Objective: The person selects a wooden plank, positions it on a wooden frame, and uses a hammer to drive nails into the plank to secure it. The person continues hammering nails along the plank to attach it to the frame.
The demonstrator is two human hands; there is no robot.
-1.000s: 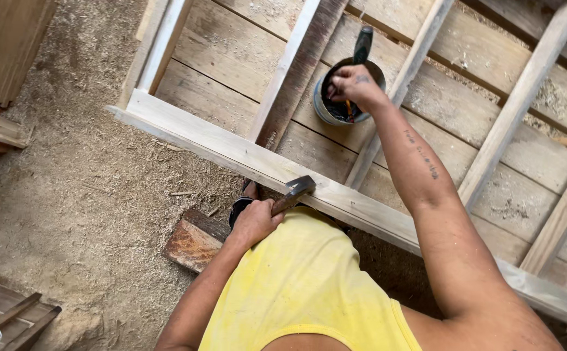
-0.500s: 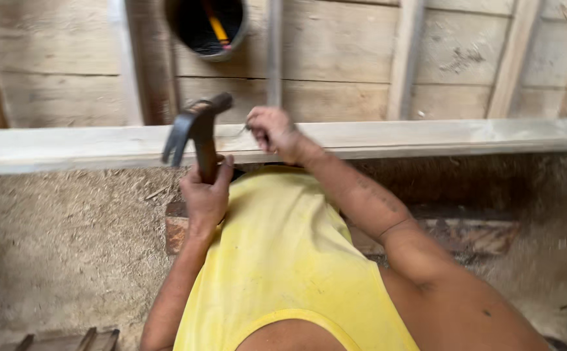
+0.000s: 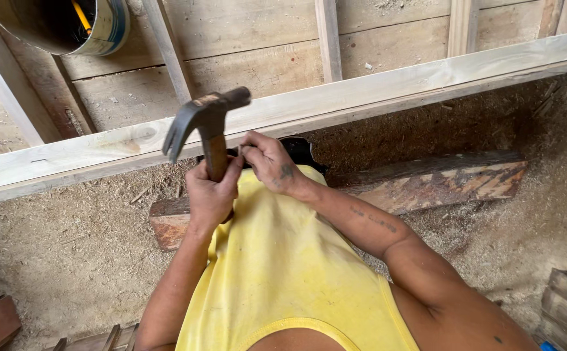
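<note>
Steel hammer upright in left hand, claw pointing left.

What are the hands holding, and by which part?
The left hand grips a claw hammer by its wooden handle. The right hand pinches something small, too small to identify.

The person is wearing a sleeveless yellow top with a rounded, seamed neckline, its fabric showing faint smudges and soft creases, and both arms are showing bare from the shoulders down. Dark tattoo marks are running along the right forearm, with another small one sitting on the back of the right hand. The left hand is wearing no glove, ring or watch.
</note>
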